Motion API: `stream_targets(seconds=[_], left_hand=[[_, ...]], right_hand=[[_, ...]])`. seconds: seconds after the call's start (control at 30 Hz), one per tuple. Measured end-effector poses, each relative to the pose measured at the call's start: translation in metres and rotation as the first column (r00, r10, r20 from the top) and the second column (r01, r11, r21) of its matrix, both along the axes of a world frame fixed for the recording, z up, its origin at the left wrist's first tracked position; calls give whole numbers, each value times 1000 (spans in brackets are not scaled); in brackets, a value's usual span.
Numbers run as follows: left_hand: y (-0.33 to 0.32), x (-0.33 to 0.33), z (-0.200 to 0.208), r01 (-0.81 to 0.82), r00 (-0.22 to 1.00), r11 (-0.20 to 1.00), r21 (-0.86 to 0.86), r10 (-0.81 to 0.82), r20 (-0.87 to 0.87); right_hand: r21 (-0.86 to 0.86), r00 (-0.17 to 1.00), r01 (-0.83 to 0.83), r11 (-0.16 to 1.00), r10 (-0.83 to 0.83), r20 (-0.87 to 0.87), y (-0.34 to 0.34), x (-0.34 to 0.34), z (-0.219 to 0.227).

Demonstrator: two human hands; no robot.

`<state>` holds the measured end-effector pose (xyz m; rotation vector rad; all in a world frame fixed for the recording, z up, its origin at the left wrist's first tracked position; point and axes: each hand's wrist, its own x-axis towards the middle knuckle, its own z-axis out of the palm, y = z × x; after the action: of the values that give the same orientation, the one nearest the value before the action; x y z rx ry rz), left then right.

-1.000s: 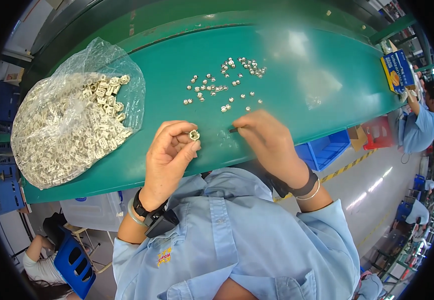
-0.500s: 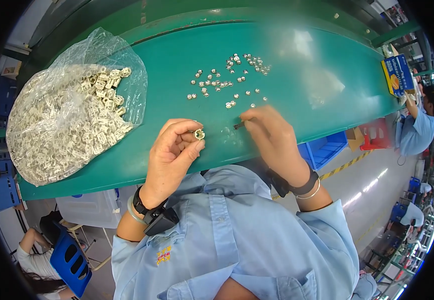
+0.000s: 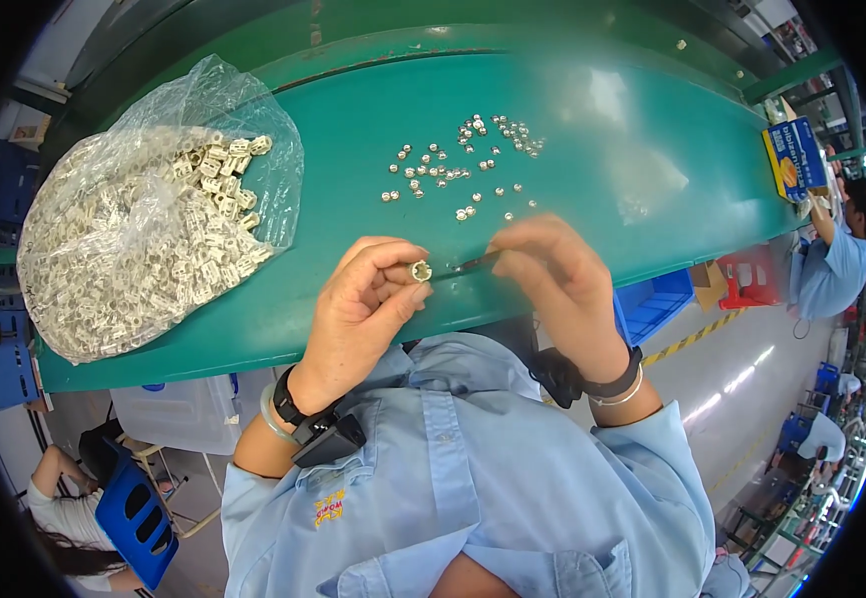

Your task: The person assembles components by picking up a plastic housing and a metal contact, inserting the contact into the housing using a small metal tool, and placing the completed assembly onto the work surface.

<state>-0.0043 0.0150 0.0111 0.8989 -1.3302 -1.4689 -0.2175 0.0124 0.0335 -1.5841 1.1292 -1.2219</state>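
My left hand [image 3: 361, 304] pinches a small cream plastic socket-like part [image 3: 421, 271] between thumb and fingertips, its round opening facing up. To its right, my right hand [image 3: 559, 284] is slightly blurred, its thumb and forefinger closed on a thin dark tool [image 3: 475, 263]. The tool's tip points left toward the cream part, a short gap away; its exact kind is unclear. Beyond both hands, several small shiny metal pieces [image 3: 442, 171] lie scattered over the green tabletop [image 3: 353, 105].
A large clear plastic bag [image 3: 139, 254] full of similar cream parts lies open on the left. Below the table's right edge are a blue crate [image 3: 657, 304] and a red stool-like object [image 3: 750, 277]. A blue-and-yellow box [image 3: 794, 157] stands far right, near another person [image 3: 837, 254].
My left hand has shifted slightly right with the cream part. My right hand has moved a little right and down, and more of the dark tool shows, pointing left.
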Motion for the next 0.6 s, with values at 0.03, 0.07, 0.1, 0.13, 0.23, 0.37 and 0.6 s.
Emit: stream_targets(seconds=[0.03, 0.07, 0.1, 0.13, 0.23, 0.37, 0.6], left_hand=[[0, -2, 1, 16, 1000, 1000, 11, -16, -26], [1, -3, 1, 16, 1000, 1000, 10, -15, -26], [1, -4, 1, 15, 1000, 1000, 15, -14, -28], [1, -4, 1, 13, 999, 1000, 20, -13, -30], [1, -3, 1, -3, 1000, 1000, 29, 3, -29], [2, 2, 1, -31, 999, 999, 38, 31, -15], [3, 4, -1, -36, 999, 997, 68, 37, -10]], right_hand=[[-77, 999, -22, 997, 19, -33, 0, 2, 4], [-152, 997, -46, 987, 36, -68, -1, 4, 8], [-225, 993, -72, 972, 49, -105, -1, 5, 9], [-225, 993, -73, 972, 50, -105, -1, 4, 9], [-110, 988, -53, 993, 36, -153, -2, -1, 4], [8, 977, -3, 1000, 5, -214, -4, -5, -14], [-24, 952, 8, 1000, -15, -304, -4, -5, -19]])
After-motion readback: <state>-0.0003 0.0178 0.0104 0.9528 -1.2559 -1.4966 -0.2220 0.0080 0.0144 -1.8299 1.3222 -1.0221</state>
